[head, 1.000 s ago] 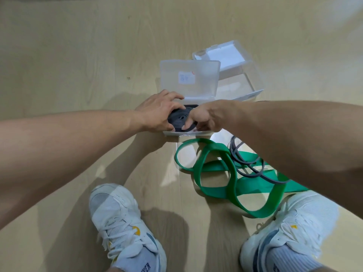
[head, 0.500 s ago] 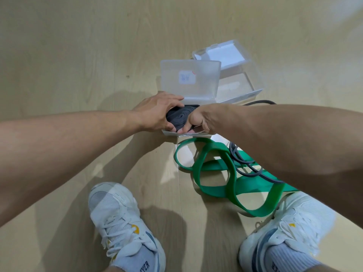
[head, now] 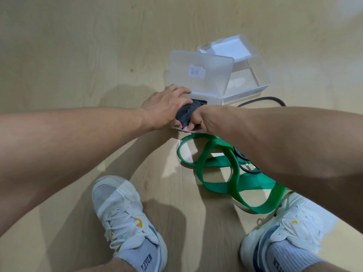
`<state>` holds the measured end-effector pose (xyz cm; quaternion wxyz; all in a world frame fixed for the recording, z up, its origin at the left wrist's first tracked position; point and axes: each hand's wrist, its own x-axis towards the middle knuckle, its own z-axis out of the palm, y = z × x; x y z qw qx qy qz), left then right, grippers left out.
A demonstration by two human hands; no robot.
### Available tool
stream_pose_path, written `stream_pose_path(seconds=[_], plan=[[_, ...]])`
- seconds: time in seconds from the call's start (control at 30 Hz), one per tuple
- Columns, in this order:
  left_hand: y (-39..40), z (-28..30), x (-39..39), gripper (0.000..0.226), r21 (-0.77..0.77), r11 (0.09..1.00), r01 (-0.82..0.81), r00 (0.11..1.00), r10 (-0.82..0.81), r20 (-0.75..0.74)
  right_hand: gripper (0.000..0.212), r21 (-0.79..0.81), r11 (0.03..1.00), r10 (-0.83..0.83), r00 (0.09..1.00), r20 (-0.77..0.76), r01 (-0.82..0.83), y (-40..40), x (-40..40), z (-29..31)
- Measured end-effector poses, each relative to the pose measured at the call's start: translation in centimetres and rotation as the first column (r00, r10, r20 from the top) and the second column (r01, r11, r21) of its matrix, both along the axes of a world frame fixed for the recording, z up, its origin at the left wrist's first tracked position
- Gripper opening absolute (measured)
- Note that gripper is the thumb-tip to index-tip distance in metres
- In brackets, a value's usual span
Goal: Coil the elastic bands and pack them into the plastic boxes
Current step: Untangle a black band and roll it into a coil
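The coiled dark grey elastic band sits between both hands, at the near edge of the nearer clear plastic box, whose hinged lid stands open and upright behind it. The left hand lies over the left side of the coil with its fingers curved round the coil's far rim, grasping it. The right hand grips the coil from the right and near side, its fingers curled under the lower edge; most of that hand is hidden by the right forearm. Whether the coil rests fully inside the box or on its front wall cannot be determined, as the hands cover the box base. A white label is fixed to the lid. A second clear plastic box lies open just behind and to the right of the first, touching or nearly touching it; its lid shows a white sheet, and no band is visible inside. A loose green elastic band lies in loops on the wooden floor, just on the near side of the first box and partly under the right forearm. Thin dark bands cross the green band's right portion. A dark loop shows on the floor to the right of the boxes. Two white sneakers, left and right, stand at the near edge, the green band reaching the toe of the right one.
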<state>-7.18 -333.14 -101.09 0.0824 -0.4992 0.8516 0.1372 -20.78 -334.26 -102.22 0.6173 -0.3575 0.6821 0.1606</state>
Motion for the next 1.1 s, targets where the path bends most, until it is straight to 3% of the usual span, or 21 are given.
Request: stream_pose_path(seconds=[0.03,0.1,0.17,0.23,0.33,0.5,0.63,0.8,1.0,1.1], plan=[[0.1,-0.1,-0.2,0.083,-0.015,1.000,0.002,1.000,-0.002,0.010,0.017,-0.026,0.998,-0.054,0.999,0.004,0.054,0.1,0.1,-0.2],[0.1,-0.2,-0.3,0.085,-0.034,0.999,-0.009,1.000,0.010,0.023,0.030,-0.099,0.995,0.012,1.000,-0.001,-0.012,0.2,-0.1,-0.5],[-0.1,-0.1,-0.2,0.084,-0.031,0.999,-0.027,0.999,0.028,0.038,0.012,-0.067,0.996,0.065,0.998,0.018,-0.063,-0.2,-0.6,-0.9],[-0.3,0.0,-0.2,0.082,-0.036,0.999,-0.029,0.998,0.031,0.063,0.012,-0.014,0.998,0.059,0.998,0.009,-0.059,-1.2,-1.0,-0.9],[-0.3,-0.1,-0.2,0.080,-0.040,0.999,-0.014,0.998,0.017,0.060,0.008,-0.026,0.999,-0.026,0.997,0.079,0.028,-2.2,-2.1,-0.6],[-0.8,0.0,0.7,0.085,0.017,1.000,0.007,1.000,-0.007,-0.010,0.011,0.087,0.971,-0.236,0.945,0.227,0.221,-2.4,-2.8,-1.3],[-0.6,-0.6,1.0,0.077,0.002,0.999,0.034,0.999,-0.034,0.028,0.014,0.066,0.964,-0.267,0.939,0.216,0.259,-2.5,-3.0,-1.8],[-1.1,-0.3,0.5,0.061,-0.007,0.994,0.106,0.990,-0.104,0.094,0.014,0.085,0.973,-0.227,0.950,0.214,0.213,-2.5,-3.2,-1.7],[-0.9,-0.2,0.5,0.068,0.019,0.994,0.108,0.985,-0.109,0.131,0.010,0.042,0.989,-0.150,0.964,0.220,0.145,-2.4,-3.1,-1.5],[-1.0,-0.1,0.5,0.075,0.029,0.995,0.091,0.989,-0.093,0.114,0.023,0.010,0.992,-0.127,0.967,0.222,0.128,-2.1,-2.7,-1.4]])
